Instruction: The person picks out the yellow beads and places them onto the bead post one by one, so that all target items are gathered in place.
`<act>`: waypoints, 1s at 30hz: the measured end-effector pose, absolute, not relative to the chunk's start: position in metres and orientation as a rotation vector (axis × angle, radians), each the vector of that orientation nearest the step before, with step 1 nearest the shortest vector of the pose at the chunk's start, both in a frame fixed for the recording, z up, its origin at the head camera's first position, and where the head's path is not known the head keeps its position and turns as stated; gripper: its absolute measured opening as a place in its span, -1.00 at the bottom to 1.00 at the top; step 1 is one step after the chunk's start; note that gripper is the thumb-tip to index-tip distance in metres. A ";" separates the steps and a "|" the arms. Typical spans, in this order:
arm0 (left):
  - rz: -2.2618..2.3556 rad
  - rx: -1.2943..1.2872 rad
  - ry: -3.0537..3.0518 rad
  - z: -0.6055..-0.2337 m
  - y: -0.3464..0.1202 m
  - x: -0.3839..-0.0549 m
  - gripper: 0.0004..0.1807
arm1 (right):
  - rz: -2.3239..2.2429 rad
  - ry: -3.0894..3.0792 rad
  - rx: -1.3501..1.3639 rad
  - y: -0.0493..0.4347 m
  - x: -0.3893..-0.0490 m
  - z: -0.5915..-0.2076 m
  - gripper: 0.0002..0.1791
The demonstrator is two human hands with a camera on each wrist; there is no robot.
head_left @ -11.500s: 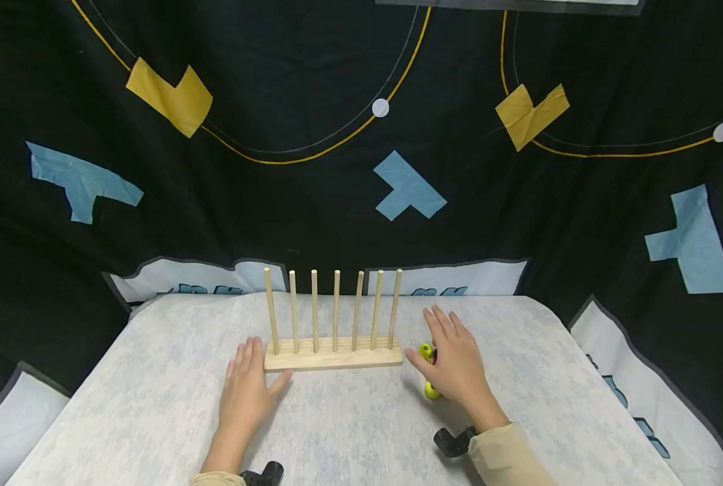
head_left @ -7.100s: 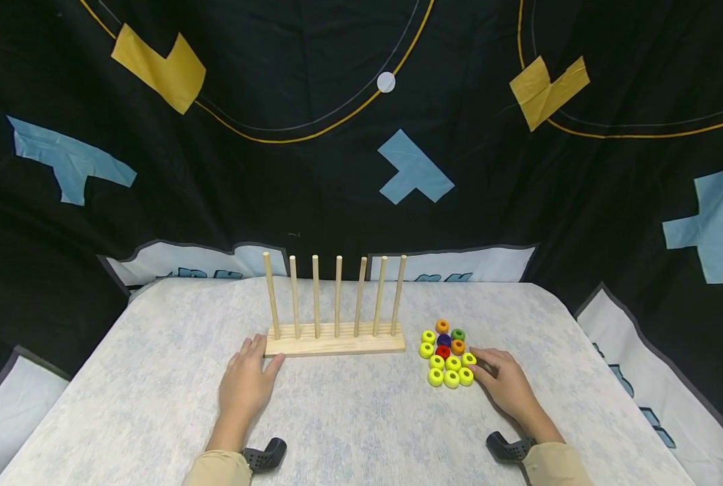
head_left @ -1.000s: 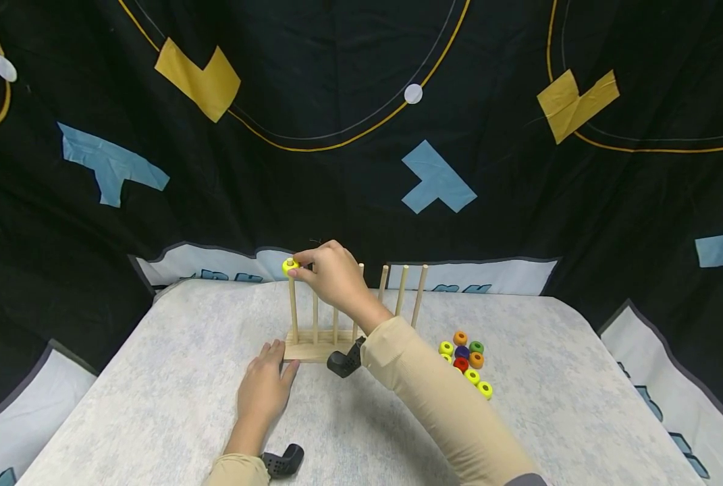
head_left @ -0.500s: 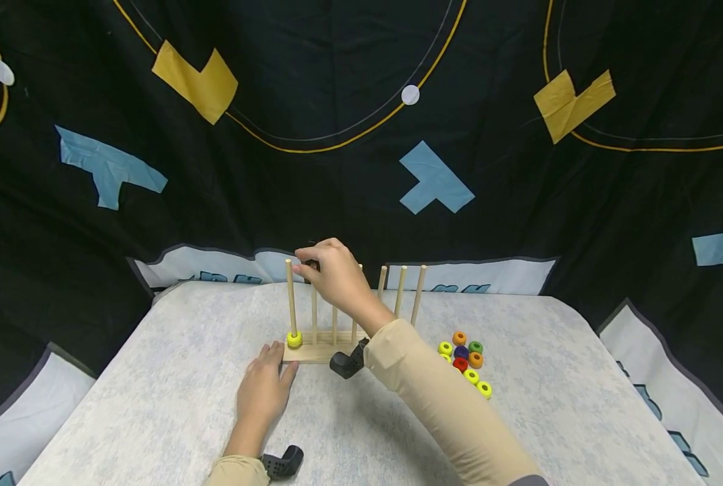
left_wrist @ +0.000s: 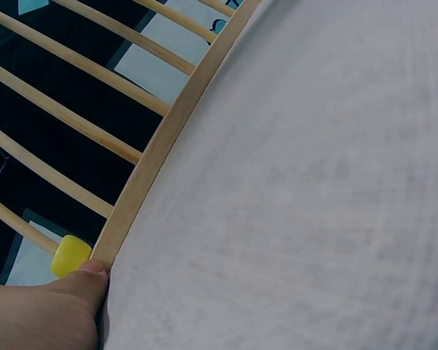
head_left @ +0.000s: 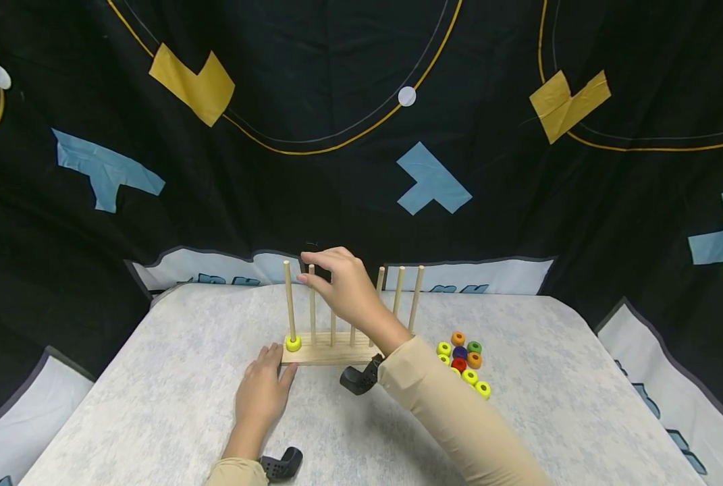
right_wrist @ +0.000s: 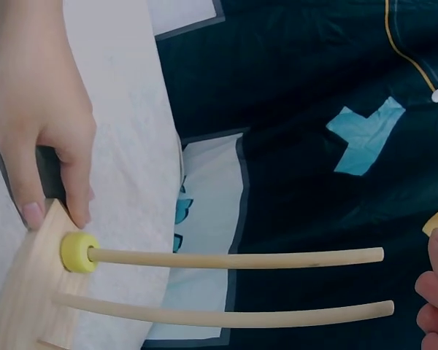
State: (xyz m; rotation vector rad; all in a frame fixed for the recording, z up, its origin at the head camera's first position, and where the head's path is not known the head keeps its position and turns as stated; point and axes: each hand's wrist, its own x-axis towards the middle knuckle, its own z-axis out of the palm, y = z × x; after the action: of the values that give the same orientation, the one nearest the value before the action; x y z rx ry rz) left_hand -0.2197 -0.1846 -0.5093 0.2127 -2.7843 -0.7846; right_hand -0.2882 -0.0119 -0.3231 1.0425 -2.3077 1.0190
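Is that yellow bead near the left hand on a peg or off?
On: the yellow bead sits on the base, the end peg rising through its hole.

Soft, even light, seemingly from overhead, brightens the pale table (head_left: 154,405) here, while the black cloth (head_left: 312,209) behind swallows most of it. A faint, soft-edged shadow (head_left: 370,425) lies below the right sleeve (head_left: 458,412). The head view is fairly crisp. The left wrist view is greyer and dimmer, its table surface smeared; in both wrist views the wooden pegs (left_wrist: 77,63) bow with lens distortion.
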 end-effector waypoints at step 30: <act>-0.757 0.185 -2.811 -0.511 -0.185 -0.220 -0.33 | 1.187 -2.464 1.045 0.047 -0.234 -0.378 -0.58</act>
State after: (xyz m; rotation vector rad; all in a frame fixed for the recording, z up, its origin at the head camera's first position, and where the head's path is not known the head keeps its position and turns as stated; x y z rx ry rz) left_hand -0.2195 -0.1846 -0.5107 0.1849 -2.8114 -0.7569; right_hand -0.2339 0.0471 -0.3780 1.0446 -2.4644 1.1874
